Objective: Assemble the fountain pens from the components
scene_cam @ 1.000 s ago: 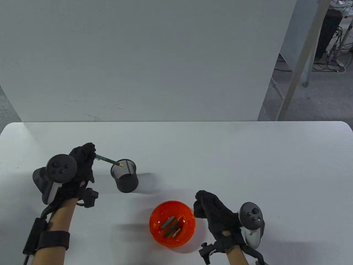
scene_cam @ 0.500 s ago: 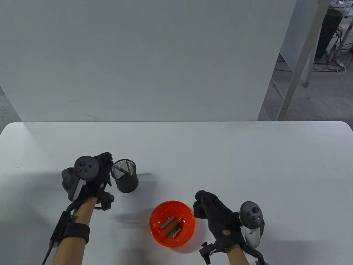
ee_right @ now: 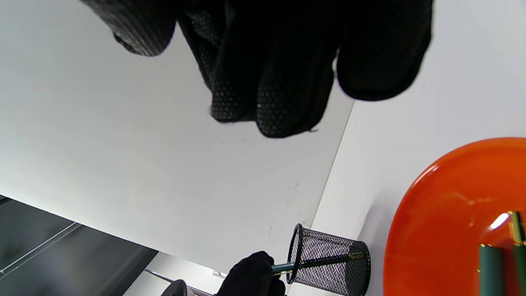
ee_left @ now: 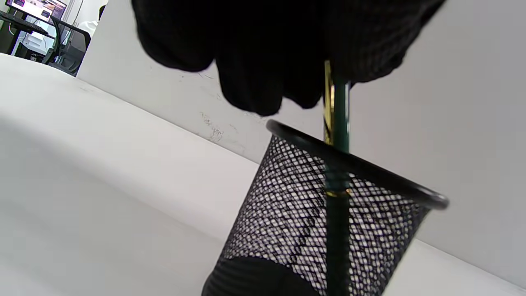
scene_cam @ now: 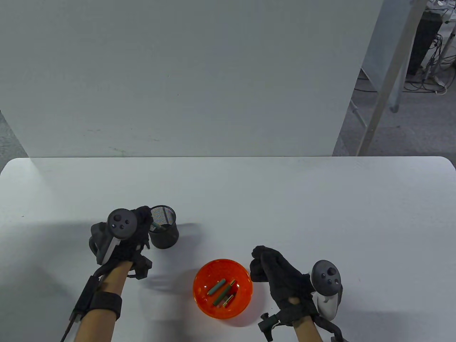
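Note:
My left hand [scene_cam: 145, 218] grips the top of a green fountain pen [scene_cam: 156, 227] with gold trim. The pen stands nearly upright, its lower part inside the black mesh pen cup [scene_cam: 165, 239]. In the left wrist view my fingers [ee_left: 263, 61] hold the pen [ee_left: 337, 111] above the cup's rim [ee_left: 370, 172]. My right hand [scene_cam: 262, 265] rests curled on the table just right of the orange bowl [scene_cam: 200, 285], with nothing seen in it. The bowl holds a few green and gold pen parts [scene_cam: 222, 292].
A white wall panel [scene_cam: 178, 78] stands along the table's far edge behind the cup. The right wrist view shows the bowl [ee_right: 431, 230] close by and the cup [ee_right: 328, 259] farther off, with my curled fingers [ee_right: 279, 82] above.
My left hand has moved right to the cup and swung the pen from slanting over the rim to nearly upright inside it. The right hand has stayed still.

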Demonstrator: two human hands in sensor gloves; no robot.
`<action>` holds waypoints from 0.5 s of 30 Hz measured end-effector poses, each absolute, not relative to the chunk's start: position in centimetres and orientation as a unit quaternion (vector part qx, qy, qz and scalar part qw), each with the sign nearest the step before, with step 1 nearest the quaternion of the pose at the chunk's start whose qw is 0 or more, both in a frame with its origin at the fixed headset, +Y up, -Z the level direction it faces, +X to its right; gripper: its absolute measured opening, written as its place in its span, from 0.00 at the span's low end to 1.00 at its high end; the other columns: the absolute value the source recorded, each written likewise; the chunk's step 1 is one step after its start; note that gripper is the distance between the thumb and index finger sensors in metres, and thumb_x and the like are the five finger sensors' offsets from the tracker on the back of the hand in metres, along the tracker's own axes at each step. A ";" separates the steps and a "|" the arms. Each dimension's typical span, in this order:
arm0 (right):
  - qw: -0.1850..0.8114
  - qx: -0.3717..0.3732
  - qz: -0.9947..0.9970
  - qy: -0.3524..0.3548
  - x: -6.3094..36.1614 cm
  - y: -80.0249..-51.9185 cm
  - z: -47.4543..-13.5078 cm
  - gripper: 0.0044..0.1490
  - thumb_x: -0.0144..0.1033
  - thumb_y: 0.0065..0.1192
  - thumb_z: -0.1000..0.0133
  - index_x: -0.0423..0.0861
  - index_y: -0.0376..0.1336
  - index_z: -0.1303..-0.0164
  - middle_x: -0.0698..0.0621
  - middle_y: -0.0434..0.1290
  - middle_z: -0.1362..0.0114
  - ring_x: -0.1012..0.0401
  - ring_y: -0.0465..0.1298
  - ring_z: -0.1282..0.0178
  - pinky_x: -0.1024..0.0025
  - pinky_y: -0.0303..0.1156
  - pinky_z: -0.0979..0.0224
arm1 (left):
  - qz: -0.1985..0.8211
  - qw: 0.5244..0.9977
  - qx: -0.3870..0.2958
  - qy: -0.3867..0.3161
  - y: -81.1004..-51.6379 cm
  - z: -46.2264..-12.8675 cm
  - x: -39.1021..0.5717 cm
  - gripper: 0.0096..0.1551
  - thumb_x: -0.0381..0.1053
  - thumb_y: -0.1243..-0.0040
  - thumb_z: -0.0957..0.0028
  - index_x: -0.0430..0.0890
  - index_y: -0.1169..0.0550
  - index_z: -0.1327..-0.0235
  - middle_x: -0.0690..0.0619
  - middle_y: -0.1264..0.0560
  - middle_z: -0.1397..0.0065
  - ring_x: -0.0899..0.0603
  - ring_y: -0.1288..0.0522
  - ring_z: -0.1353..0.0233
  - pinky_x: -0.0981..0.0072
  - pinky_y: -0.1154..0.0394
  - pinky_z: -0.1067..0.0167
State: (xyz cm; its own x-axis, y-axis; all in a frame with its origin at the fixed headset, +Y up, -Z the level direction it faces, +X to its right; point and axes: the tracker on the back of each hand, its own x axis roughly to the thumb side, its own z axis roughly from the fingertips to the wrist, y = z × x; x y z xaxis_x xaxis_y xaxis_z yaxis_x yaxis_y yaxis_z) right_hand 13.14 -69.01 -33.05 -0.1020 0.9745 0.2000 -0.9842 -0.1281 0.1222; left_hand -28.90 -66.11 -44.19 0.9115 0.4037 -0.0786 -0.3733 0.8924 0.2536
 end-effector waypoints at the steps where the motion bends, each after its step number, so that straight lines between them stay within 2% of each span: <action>1: 0.660 0.116 0.742 -0.021 13.1 -69.0 -33.1 0.35 0.52 0.44 0.33 0.41 0.63 0.27 0.47 0.77 0.40 0.53 0.80 0.45 0.45 0.74 0.36 | 0.198 0.971 0.114 0.064 -66.1 -44.2 -28.9 0.23 0.56 0.38 0.44 0.57 0.22 0.35 0.53 0.20 0.34 0.48 0.17 0.40 0.49 0.23 0.38; 10: 0.659 0.116 0.743 -0.017 13.1 -69.0 -33.0 0.35 0.52 0.45 0.33 0.41 0.63 0.27 0.47 0.77 0.40 0.53 0.80 0.46 0.45 0.74 0.36 | 0.191 0.976 0.072 0.082 -66.5 -44.0 -29.8 0.27 0.57 0.42 0.44 0.56 0.25 0.30 0.51 0.23 0.30 0.45 0.18 0.38 0.47 0.24 0.37; 15: 0.660 0.111 0.743 -0.018 13.3 -69.1 -33.0 0.35 0.52 0.45 0.33 0.40 0.63 0.27 0.47 0.77 0.40 0.53 0.80 0.46 0.45 0.74 0.36 | 0.215 0.968 0.078 0.101 -66.2 -43.2 -31.1 0.30 0.60 0.43 0.44 0.56 0.27 0.28 0.50 0.26 0.27 0.44 0.20 0.36 0.46 0.26 0.35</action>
